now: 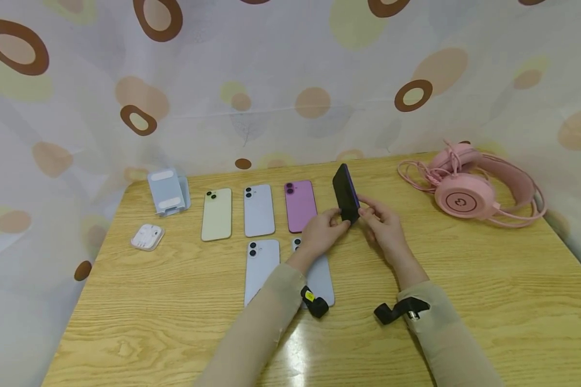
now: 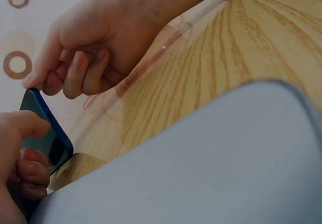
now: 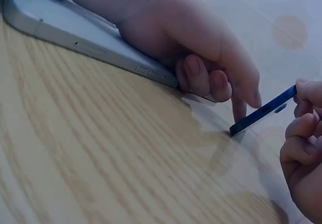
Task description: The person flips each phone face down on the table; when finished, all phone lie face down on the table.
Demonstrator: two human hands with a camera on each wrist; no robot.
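Above the table, a dark blue phone (image 1: 346, 192) stands tilted up on edge, its black screen facing left. My right hand (image 1: 383, 223) pinches it by the right edge. At the lower left of the phone, my left hand (image 1: 320, 234) holds the bottom end between thumb and fingers. In the right wrist view the phone's blue side (image 3: 264, 110) slants between both hands, a camera bump under it. Under my left forearm lies a pale blue phone (image 1: 323, 279), partly hidden, with another pale phone (image 1: 262, 263) beside it.
Behind lie a pink phone (image 1: 300, 207), a light blue phone (image 1: 259, 210) and a pale yellow phone (image 1: 217, 215). Farther left are a blue phone stand (image 1: 167, 192) and a white earphone case (image 1: 147, 237). Pink headphones (image 1: 466, 196) with a cable occupy the back right, near the patterned curtain (image 1: 271, 64).
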